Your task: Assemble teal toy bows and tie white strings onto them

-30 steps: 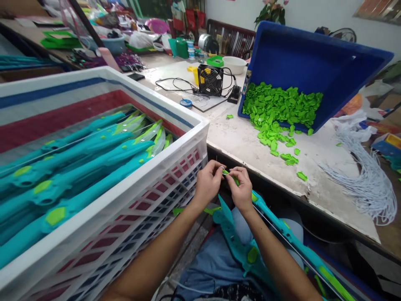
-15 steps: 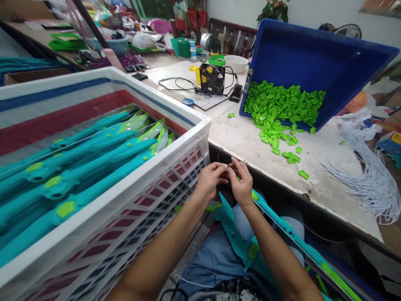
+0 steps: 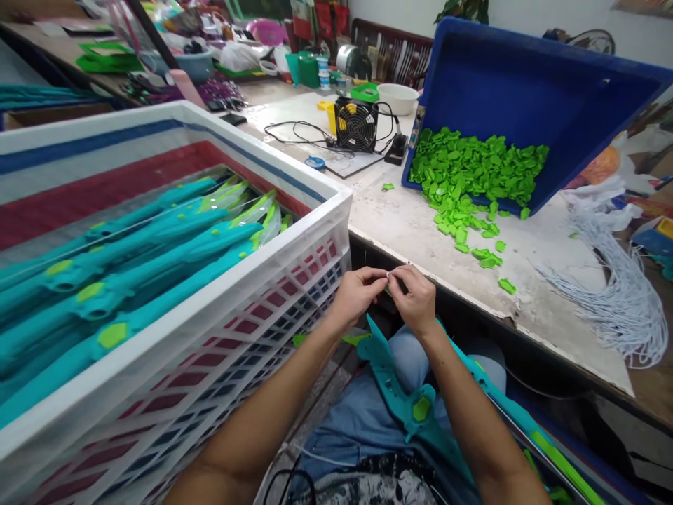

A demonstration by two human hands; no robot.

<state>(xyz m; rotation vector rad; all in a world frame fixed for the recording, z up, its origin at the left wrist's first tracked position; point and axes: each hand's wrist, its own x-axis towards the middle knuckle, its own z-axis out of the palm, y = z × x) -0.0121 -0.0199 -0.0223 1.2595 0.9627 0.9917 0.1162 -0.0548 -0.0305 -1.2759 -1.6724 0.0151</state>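
My left hand [image 3: 357,298] and my right hand [image 3: 413,298] meet just off the table's front edge, fingertips pinched together. Between them shows a tiny piece of white cord [image 3: 388,275], mostly covered by the fingers. Under the hands, a teal plastic toy part [image 3: 392,389] with a lime-green patch lies across my lap. A second long teal part [image 3: 488,386] with lime-green strips runs beneath my right forearm. A thin white line [image 3: 320,454] crosses my jeans.
At my left stands a white plastic crate [image 3: 294,231] of teal toy parts [image 3: 173,273]. A tilted blue bin [image 3: 526,91] spills lime-green pieces [image 3: 473,172] onto the table [image 3: 378,217]. White cords [image 3: 625,287] hang at the right. A small black fan [image 3: 356,125] stands farther back.
My right hand has shifted slightly right and turned inward, fingers bent closer around the cord. The white loop seen at the fingertips now shows only as a small bit. The view has tipped slightly downward.
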